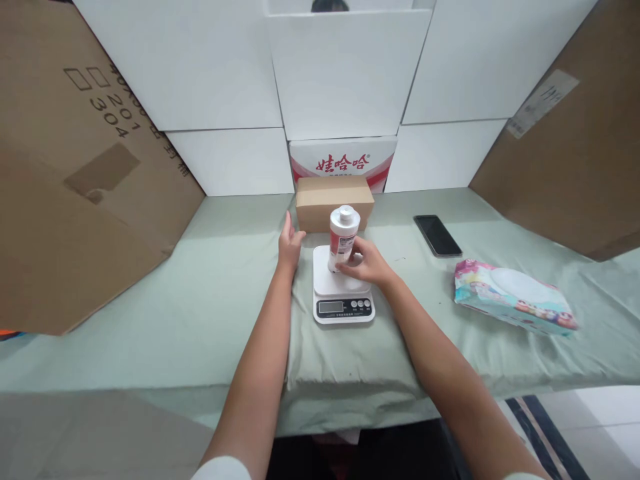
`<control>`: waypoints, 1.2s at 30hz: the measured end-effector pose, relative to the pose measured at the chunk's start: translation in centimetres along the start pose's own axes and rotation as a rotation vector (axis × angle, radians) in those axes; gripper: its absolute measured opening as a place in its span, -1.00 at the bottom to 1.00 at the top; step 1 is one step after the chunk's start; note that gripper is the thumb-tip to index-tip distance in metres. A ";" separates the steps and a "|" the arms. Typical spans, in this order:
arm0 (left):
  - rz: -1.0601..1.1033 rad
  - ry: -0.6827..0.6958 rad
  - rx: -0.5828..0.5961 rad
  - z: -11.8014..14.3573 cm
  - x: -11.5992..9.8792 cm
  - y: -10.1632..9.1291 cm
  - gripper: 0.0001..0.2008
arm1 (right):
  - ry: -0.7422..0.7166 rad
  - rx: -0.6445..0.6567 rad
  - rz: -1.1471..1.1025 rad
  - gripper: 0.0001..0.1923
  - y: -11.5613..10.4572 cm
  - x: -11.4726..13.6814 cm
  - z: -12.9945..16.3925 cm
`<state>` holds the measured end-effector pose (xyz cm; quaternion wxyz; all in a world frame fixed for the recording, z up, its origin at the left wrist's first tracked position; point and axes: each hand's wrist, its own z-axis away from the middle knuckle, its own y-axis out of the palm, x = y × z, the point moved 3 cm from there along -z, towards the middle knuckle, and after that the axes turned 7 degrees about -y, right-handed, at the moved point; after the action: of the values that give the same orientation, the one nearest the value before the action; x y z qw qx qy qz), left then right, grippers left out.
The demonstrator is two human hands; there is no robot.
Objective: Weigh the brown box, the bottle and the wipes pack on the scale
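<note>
A soft, pale green cloth, slightly creased, is seen draped over the surface (200,320), its rounded near edge running across the lower part of the frame. At the centre, a small white digital scale (343,293) is set on the cloth; it is smooth and rounded at the corners, with a grey display and round buttons along its near strip. A white cylindrical bottle (343,239), smooth plastic with a red-and-white label and a ribbed round cap, is held upright on the scale's platform. The right hand (367,263) is wrapped around the bottle's lower right side, with fingers closed on it just above the platform. The left hand (290,243) is laid with fingers apart and loose on the cloth just left of the scale, its fingertips close to a plain brown cardboard box (334,200), rectangular and matte, placed directly behind the scale. Broad open cloth is left at the middle left of the frame. At the right, a glossy soft pack of wipes (515,297) lies near the edge, and a flat black phone (437,235) is seen farther back. Beyond, the surface is closed in by smooth white panels (345,73) and large brown cardboard sheets (75,187) at both sides.
</note>
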<state>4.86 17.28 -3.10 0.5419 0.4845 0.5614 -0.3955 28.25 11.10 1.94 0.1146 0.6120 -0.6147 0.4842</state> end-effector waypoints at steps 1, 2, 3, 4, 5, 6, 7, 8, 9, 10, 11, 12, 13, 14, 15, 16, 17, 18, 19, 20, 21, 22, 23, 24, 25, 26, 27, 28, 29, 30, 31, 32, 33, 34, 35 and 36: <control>0.003 0.001 0.000 0.0 0.0 0.0 0.01 | 0.006 -0.001 -0.002 -0.56 0.0 0.0 0.0; 0.007 0.003 0.000 -0.1 0.0 0.0 0.01 | 0.008 -0.003 0.001 -0.55 0.0 0.0 0.0; 0.011 0.006 0.001 -0.1 0.0 0.0 0.01 | 0.007 -0.002 0.011 -0.55 0.0 0.0 -0.1; 0.015 0.008 0.001 -0.1 -0.1 0.0 0.01 | 0.003 0.000 0.024 -0.54 0.0 0.1 -0.1; 0.018 0.008 0.001 -0.1 -0.1 0.0 0.02 | -0.002 0.005 0.041 -0.54 -0.1 0.1 -0.1; 0.021 0.007 0.001 -0.1 -0.2 0.0 0.02 | -0.007 0.013 0.058 -0.54 -0.2 0.2 -0.1; 0.021 0.004 0.000 -0.1 -0.2 0.0 0.02 | -0.012 0.020 0.073 -0.54 -0.3 0.2 -0.1; 0.020 0.002 -0.002 -0.1 -0.2 0.0 0.01 | -0.019 0.022 0.085 -0.54 -0.4 0.3 -0.1; 0.019 0.000 -0.007 -0.1 -0.2 0.0 0.00 | -0.026 0.017 0.090 -0.53 -0.6 0.3 -0.1; 0.018 0.000 -0.011 -0.1 -0.3 -0.1 -0.01 | -0.033 0.004 0.090 -0.51 -0.7 0.3 -0.1; 0.018 0.003 -0.014 -0.1 -0.3 -0.1 -0.02 | -0.039 -0.013 0.084 -0.49 -0.9 0.3 -0.1; 0.020 0.006 -0.016 0.0 -0.3 -0.1 -0.03 | -0.043 -0.030 0.075 -0.47 -1.0 0.3 -0.1; 0.021 0.007 -0.017 0.0 -0.3 -0.1 -0.04 | -0.046 -0.045 0.065 -0.46 -1.1 0.3 -0.1; 0.022 0.005 -0.018 0.0 -0.3 -0.1 -0.04 | -0.048 -0.052 0.058 -0.47 -1.0 0.3 -0.1; 0.022 0.001 -0.016 0.0 -0.3 -0.1 -0.04 | -0.046 -0.050 0.054 -0.49 -0.9 0.3 -0.1; 0.022 -0.003 -0.013 0.0 -0.4 -0.1 -0.03 | -0.041 -0.043 0.051 -0.51 -0.7 0.3 0.0; 0.020 -0.005 -0.010 0.0 -0.4 -0.1 -0.03 | -0.031 -0.033 0.046 -0.53 -0.4 0.2 0.0; 0.018 -0.006 -0.007 0.0 -0.4 0.0 -0.02 | -0.019 -0.023 0.037 -0.54 -0.1 0.2 0.0; 0.016 -0.007 -0.004 0.0 -0.4 0.0 -0.01 | -0.005 -0.017 0.023 -0.54 0.2 0.1 0.0; 0.014 -0.009 -0.003 0.0 -0.3 -0.1 -0.01 | 0.008 -0.020 0.009 -0.54 0.3 0.0 0.0; 0.013 -0.012 -0.006 0.0 -0.3 -0.1 -0.01 | 0.017 -0.037 -0.001 -0.53 0.3 -0.2 0.0; 0.011 -0.017 -0.010 0.0 -0.2 -0.1 -0.01 | 0.024 -0.074 -0.001 -0.53 0.0 -0.5 0.0; 0.010 -0.021 -0.013 0.0 -0.2 -0.1 -0.02 | 0.030 -0.132 0.011 -0.53 -0.5 -0.8 0.0; 0.009 -0.025 -0.017 0.0 -0.1 -0.1 -0.03 | 0.038 -0.215 0.037 -0.52 -1.3 -1.3 0.1; 0.009 -0.028 -0.020 0.0 0.0 -0.1 -0.05 | 0.047 -0.315 0.075 -0.51 -2.4 -1.8 0.2; 0.010 -0.030 -0.021 0.0 0.0 -0.1 -0.06 | 0.058 -0.420 0.118 -0.49 -3.6 -2.4 0.4; 0.010 -0.031 -0.019 0.0 0.0 -0.1 -0.07 | 0.073 -0.520 0.166 -0.48 -4.8 -3.0 0.6; 0.009 -0.032 -0.015 0.0 0.1 0.0 -0.08 | 0.095 -0.608 0.215 -0.46 -6.0 -3.7 0.9; 0.006 -0.033 -0.012 0.0 0.1 0.0 -0.09 | 0.125 -0.675 0.262 -0.44 -7.1 -4.4 1.2; 0.003 -0.033 -0.006 0.1 0.1 0.1 -0.09 | 0.164 -0.722 0.305 -0.43 -8.1 -5.1 1.5; 0.000 -0.032 -0.004 0.1 0.2 0.1 -0.08 | 0.209 -0.754 0.340 -0.41 -8.9 -5.7 1.8; -0.002 -0.028 -0.003 0.1 0.2 0.1 -0.07 | 0.258 -0.775 0.367 -0.39 -9.5 -6.3 2.1; -0.004 -0.024 -0.004 0.1 0.2 0.2 -0.07 | 0.302 -0.787 0.386 -0.38 -9.9 -6.9 2.3; -0.006 -0.020 -0.004 0.0 0.2 0.2 -0.06 | 0.337 -0.791 0.396 -0.36 -10.1 -7.3 2.5; -0.009 -0.018 -0.004 0.0 0.2 0.2 -0.06 | 0.360 -0.790 0.402 -0.35 -10.2 -7.7 2.6; -0.013 -0.018 -0.003 0.0 0.3 0.2 -0.06 | 0.371 -0.786 0.406 -0.35 -10.2 -8.1 2.6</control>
<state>5.03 17.36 -3.34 0.5451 0.4762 0.5604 -0.4025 40.02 16.53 -0.68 0.3482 0.2932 -0.8276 0.3285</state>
